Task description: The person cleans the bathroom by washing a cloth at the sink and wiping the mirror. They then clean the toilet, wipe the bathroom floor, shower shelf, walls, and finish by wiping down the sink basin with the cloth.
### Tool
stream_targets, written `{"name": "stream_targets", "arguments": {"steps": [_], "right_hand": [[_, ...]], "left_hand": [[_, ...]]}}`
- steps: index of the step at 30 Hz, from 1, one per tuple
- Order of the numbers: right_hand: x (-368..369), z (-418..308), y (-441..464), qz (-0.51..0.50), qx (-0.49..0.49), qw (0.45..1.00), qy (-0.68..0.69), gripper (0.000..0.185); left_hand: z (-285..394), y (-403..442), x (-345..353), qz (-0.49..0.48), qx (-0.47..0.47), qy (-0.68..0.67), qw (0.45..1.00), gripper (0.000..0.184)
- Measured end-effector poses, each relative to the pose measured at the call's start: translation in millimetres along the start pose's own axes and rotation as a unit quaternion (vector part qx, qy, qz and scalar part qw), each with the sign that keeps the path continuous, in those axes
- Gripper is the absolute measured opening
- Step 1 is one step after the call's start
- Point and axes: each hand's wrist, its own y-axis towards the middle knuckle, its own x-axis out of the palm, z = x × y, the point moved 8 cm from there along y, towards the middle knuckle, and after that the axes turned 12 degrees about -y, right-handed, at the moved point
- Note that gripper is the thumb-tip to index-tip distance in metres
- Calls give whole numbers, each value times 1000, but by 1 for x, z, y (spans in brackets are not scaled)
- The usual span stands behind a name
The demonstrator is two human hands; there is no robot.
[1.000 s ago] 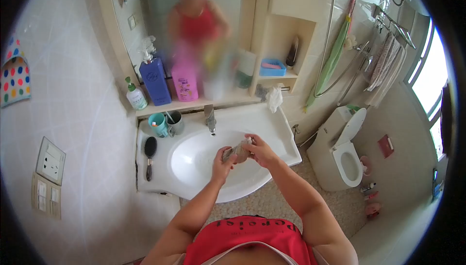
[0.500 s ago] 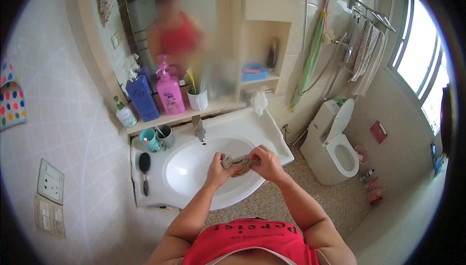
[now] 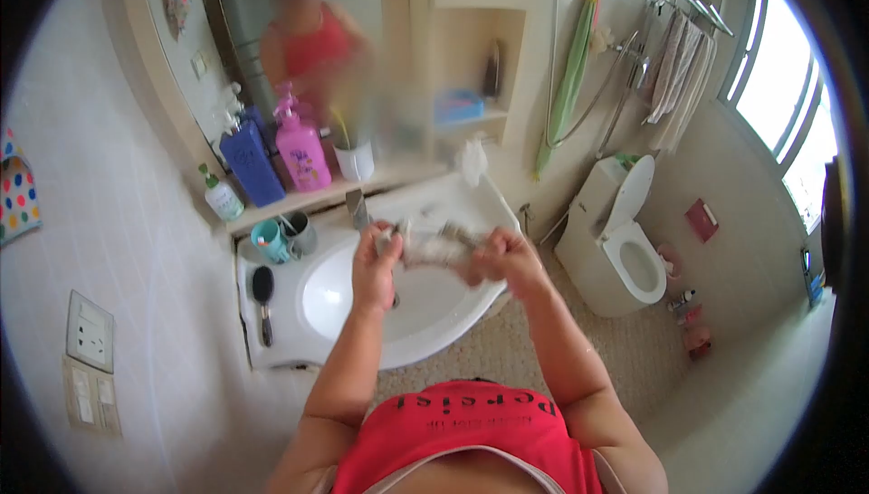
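Note:
A greyish-beige cloth, blurred by motion, stretches between my two hands above the white washbasin. My left hand is closed around one end of it, close to the tap. The other end is gripped in my right hand, over the basin's right side. Whether the cloth is a towel or a garment cannot be made out.
Along the ledge stand a blue pump bottle, a pink pump bottle and a white cup. A teal cup and a hairbrush are on the basin's left side. A toilet stands right.
Both hands have risen and moved farther apart, pulling the bunched cloth out lengthwise between them. The camera view has shifted slightly.

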Motion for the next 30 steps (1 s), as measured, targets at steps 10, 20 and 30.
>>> {"name": "stream_targets", "arguments": {"steps": [10, 20, 30], "right_hand": [[-130, -52, -39, 431, -115, 834, -323, 20], [48, -53, -1, -75, -100, 987, -100, 59], [-72, -21, 10, 359, -23, 871, -334, 24]], "left_hand": [[90, 27, -27, 58, 193, -59, 978, 12], [30, 25, 150, -258, -51, -81, 962, 16], [78, 0, 170, -353, 290, 348, 819, 18]]}}
